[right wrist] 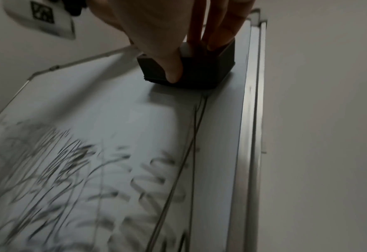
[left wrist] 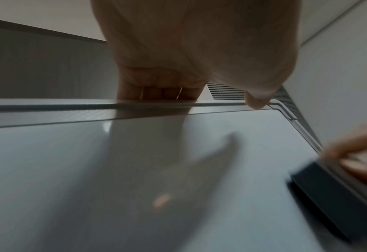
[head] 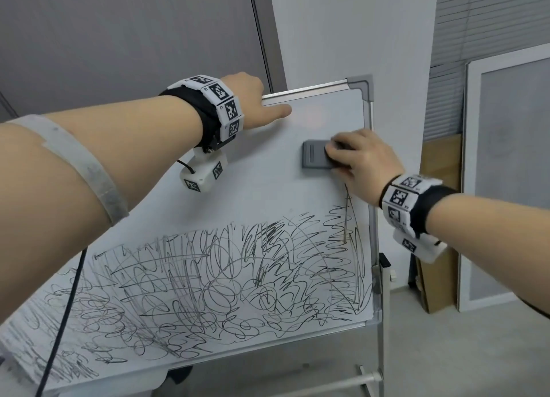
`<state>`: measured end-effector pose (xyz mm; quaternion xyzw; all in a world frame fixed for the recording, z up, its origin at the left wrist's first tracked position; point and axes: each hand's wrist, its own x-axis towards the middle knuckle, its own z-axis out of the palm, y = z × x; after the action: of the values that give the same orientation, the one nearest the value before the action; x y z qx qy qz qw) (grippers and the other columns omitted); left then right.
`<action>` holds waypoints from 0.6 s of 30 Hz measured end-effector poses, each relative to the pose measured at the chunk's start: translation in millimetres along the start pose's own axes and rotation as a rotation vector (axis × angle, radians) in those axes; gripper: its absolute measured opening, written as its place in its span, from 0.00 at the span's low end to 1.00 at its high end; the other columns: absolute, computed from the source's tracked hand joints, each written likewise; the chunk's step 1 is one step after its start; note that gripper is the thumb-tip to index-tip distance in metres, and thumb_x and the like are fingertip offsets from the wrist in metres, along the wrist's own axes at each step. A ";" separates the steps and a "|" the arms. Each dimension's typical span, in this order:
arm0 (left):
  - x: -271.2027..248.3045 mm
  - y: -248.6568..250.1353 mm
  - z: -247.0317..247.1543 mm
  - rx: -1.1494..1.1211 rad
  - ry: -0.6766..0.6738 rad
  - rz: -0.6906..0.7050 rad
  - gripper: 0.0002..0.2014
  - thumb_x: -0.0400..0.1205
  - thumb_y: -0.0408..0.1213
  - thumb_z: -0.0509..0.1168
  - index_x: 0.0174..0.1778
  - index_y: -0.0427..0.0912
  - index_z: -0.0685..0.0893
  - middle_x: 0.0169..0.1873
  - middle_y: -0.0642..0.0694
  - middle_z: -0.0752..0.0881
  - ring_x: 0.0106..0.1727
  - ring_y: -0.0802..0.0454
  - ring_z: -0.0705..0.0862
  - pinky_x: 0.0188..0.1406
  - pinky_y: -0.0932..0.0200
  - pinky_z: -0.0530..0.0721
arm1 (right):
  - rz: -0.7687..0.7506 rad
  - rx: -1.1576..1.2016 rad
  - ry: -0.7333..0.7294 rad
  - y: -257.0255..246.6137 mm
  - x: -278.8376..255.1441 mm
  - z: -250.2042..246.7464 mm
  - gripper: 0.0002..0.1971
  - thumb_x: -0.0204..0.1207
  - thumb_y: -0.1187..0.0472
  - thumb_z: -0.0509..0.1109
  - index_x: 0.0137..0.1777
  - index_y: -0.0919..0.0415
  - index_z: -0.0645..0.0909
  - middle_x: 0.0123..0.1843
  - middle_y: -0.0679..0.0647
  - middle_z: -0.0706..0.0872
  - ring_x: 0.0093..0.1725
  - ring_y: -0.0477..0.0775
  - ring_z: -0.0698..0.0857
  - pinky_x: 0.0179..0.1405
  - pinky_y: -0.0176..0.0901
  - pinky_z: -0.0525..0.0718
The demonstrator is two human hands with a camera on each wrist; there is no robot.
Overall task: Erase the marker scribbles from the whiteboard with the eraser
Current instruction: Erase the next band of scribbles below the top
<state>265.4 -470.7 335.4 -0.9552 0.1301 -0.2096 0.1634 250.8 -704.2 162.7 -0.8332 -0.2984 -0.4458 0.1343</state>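
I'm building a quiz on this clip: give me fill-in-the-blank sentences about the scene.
1. The right hand holds the ___ against the whiteboard.
2. The left hand grips the board's ___ edge.
3. The scribbles cover the board's ___ part.

Missing words: eraser; top; lower

Upper band of whiteboard (head: 184,212) bare: open passage between left hand (head: 250,99) and eraser (head: 317,154). Left hand grips top frame rail (head: 306,90), thumb lying on board face; blocks upper-left run. Eraser pressed flat on board under right hand (head: 366,164), close to right frame rail (head: 370,123); narrow strip between. Top-right corner cap (head: 363,83) closes off corner. Scribbles (head: 226,280) fill lower half, unobstructed. Leaning panels (head: 506,173) stand to right, well apart from board.
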 end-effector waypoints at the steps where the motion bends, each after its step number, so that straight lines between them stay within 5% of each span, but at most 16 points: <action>1: -0.6 -2.2 0.1 -0.003 -0.006 -0.006 0.35 0.77 0.73 0.54 0.32 0.38 0.74 0.30 0.42 0.80 0.30 0.42 0.77 0.26 0.57 0.68 | -0.020 0.022 -0.044 -2.8 -12.3 6.8 0.15 0.70 0.66 0.77 0.57 0.62 0.86 0.59 0.60 0.86 0.53 0.68 0.81 0.46 0.57 0.84; 6: -3.2 -6.3 0.5 -0.011 -0.011 -0.024 0.35 0.77 0.72 0.55 0.34 0.38 0.76 0.32 0.41 0.81 0.31 0.42 0.77 0.27 0.56 0.70 | -0.110 0.073 -0.273 -11.6 -65.6 25.4 0.19 0.65 0.69 0.82 0.57 0.62 0.87 0.57 0.60 0.87 0.53 0.67 0.83 0.49 0.63 0.87; 13: -1.2 2.0 -2.2 -0.015 -0.005 -0.003 0.35 0.78 0.72 0.55 0.32 0.38 0.74 0.30 0.41 0.79 0.29 0.43 0.76 0.26 0.56 0.68 | 0.123 0.129 -0.092 10.2 -5.7 -10.2 0.17 0.65 0.73 0.75 0.54 0.69 0.79 0.57 0.65 0.82 0.55 0.69 0.77 0.54 0.61 0.79; 18: -3.6 -3.9 -0.4 -0.021 -0.006 -0.028 0.34 0.77 0.72 0.56 0.33 0.39 0.75 0.31 0.42 0.79 0.29 0.43 0.76 0.26 0.57 0.69 | 0.144 0.116 -0.320 -14.9 -63.9 18.7 0.18 0.63 0.76 0.73 0.52 0.64 0.77 0.56 0.61 0.81 0.53 0.64 0.75 0.50 0.63 0.81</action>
<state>262.8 -466.1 335.9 -0.9592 0.1185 -0.2075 0.1510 226.9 -707.4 98.9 -0.9036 -0.2805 -0.2789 0.1645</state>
